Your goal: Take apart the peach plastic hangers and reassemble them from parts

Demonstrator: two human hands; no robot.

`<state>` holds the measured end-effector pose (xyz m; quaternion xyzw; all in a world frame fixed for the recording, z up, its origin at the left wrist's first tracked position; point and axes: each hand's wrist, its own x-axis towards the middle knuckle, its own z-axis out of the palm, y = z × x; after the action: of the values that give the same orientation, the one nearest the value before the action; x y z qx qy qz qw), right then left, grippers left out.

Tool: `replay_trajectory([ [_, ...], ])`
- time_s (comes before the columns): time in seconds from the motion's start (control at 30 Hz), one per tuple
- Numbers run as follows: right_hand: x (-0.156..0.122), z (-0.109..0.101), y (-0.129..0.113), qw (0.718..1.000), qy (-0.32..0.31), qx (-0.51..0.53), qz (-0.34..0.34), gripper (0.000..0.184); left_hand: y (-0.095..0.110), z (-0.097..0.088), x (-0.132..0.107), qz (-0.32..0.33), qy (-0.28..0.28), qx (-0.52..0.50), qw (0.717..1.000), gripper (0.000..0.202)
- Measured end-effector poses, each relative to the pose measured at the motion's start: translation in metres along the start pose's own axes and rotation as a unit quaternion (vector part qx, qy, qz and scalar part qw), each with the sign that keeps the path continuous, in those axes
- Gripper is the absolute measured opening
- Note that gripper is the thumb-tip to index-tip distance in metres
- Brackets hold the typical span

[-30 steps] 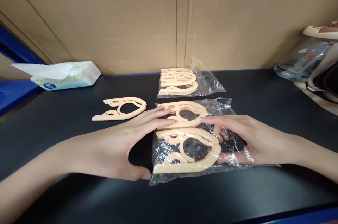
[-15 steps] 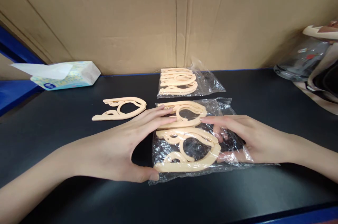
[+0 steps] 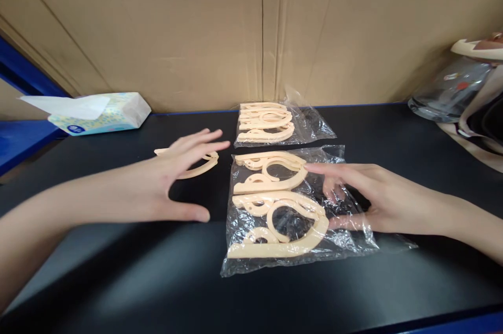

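Left hand (image 3: pixel 173 179) open, fingers spread, above loose hanger (image 3: pixel 206 166) on counter (image 3: pixel 118 271). Right hand (image 3: pixel 373 200) flat, unclenched, resting on clear bag (image 3: pixel 346 242) (two bagged hangers (image 3: pixel 275 203) inside).

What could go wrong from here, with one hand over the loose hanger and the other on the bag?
1. The left hand hovers spread over the loose hanger, thin and flat on the dark table; a grip may slip off it.
2. The right hand rests open on the near bag at its slack end; the slick plastic could shift and its two hangers slide out.
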<state>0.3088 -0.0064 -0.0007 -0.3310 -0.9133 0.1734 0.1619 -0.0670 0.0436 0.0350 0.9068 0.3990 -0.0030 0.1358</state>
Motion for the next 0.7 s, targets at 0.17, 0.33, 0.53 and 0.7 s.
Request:
replay_trajectory([
  [0.17,0.001,-0.005,0.008,0.999,0.008,0.003,0.036,0.070,-0.049,-0.007,-0.013,-0.096,0.054,0.050,0.993,0.080],
  [0.33,0.004,-0.008,0.010,0.995,0.039,-0.009,0.092,0.061,-0.071,-0.012,-0.015,-0.132,0.030,0.033,0.990,0.071],
  [0.53,0.006,-0.011,0.008,0.990,0.075,-0.024,0.113,0.051,-0.058,-0.010,-0.008,-0.123,0.076,-0.005,0.990,0.057],
  [0.7,0.007,-0.010,0.009,0.981,0.119,-0.062,0.138,0.048,-0.052,-0.010,-0.004,-0.139,0.104,-0.022,0.984,0.052],
])
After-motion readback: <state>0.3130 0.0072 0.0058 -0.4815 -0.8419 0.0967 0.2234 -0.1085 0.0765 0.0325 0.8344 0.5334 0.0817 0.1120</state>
